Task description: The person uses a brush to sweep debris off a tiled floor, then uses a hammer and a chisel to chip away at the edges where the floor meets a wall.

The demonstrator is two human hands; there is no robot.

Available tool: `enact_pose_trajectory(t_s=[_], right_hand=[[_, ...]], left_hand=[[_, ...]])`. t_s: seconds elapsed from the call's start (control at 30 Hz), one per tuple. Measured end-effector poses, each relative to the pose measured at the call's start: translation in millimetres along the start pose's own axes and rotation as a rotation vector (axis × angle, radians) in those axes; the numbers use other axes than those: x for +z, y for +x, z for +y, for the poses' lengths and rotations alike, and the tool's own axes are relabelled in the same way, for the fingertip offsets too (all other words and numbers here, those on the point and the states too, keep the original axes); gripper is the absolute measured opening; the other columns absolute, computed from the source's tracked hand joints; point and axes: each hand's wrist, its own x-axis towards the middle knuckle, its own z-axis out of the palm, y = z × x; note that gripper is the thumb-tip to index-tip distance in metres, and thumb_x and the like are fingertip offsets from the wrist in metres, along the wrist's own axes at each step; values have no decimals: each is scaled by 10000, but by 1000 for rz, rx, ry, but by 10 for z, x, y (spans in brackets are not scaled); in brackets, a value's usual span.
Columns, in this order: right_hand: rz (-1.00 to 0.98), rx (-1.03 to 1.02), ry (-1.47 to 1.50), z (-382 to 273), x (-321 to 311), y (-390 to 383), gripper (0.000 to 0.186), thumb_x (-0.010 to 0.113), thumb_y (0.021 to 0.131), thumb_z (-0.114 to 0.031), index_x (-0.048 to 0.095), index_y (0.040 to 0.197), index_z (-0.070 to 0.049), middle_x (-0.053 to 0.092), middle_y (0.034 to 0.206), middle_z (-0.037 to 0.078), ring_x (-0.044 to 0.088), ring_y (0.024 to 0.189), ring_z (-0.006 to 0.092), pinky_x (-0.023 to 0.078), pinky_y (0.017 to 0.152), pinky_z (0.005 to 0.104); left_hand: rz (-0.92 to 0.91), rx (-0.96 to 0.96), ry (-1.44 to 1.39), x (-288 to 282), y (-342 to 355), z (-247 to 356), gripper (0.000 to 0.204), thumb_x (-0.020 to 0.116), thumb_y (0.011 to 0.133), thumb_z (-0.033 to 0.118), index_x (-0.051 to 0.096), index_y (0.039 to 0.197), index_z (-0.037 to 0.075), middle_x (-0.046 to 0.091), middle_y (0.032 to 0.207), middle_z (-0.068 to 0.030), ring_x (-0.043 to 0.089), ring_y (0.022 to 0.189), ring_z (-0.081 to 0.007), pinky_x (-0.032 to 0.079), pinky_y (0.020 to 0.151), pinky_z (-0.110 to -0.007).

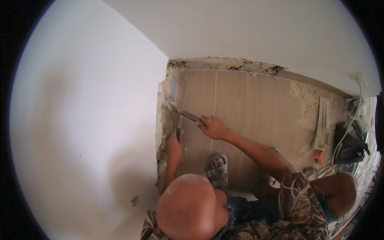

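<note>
My right hand [214, 127] is closed around the dark handle of a slim scraper-like tool [191, 116]. The tool slants to the left, its pale tip against the broken strip [163, 120] at the foot of the white left wall. Lower down, close to the same strip, my left hand [175, 145] is closed on a short dark handle [178, 134]; the kind of tool it belongs to cannot be made out. Rough, crumbled plaster shows along the strip, where the wall meets the brown floor [232, 104].
Broken plaster [224, 63] also runs along the base of the far wall. To the right, pale debris [306, 100] lies on the floor near a long flat trowel [322, 124] and a red-handled tool [318, 157]. Beyond them are a black bag [352, 142] and a white cable [347, 132].
</note>
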Motion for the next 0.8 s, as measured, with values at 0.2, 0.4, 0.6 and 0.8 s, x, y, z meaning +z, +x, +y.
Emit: enact_pose_trajectory(t_s=[0.2,0.4,0.6,0.8], right_hand=[[98,34,69,-68,52,-101,455,441,1011,-404,542,997,40,595,783,314,619,740,485,472,667,544],[50,54,242,-352,-184,-109,443,458,1007,-384,539,1007,51,588,783,315,608,740,484,463,681,550],[21,-25,-4,63,60,44,472,459,1000,-412,550,982,51,594,786,312,609,767,477,440,697,554],[145,83,313,-76,-60,61,559,416,1006,-496,558,918,37,579,771,251,575,711,350,443,683,478]], left_hand=[[138,142,24,90,38,-241,463,562,935,277,527,1286,-23,654,936,-296,652,872,-446,507,752,-494],[108,93,39,71,21,-334,418,548,945,278,558,1244,-14,653,942,-293,645,889,-453,505,762,-490],[62,97,2,-22,79,-184,350,547,943,268,595,1150,-11,652,956,-292,634,917,-457,491,797,-502],[-88,74,213,-315,267,42,392,571,927,262,584,1191,-28,637,1050,-300,606,1012,-455,475,886,-494]])
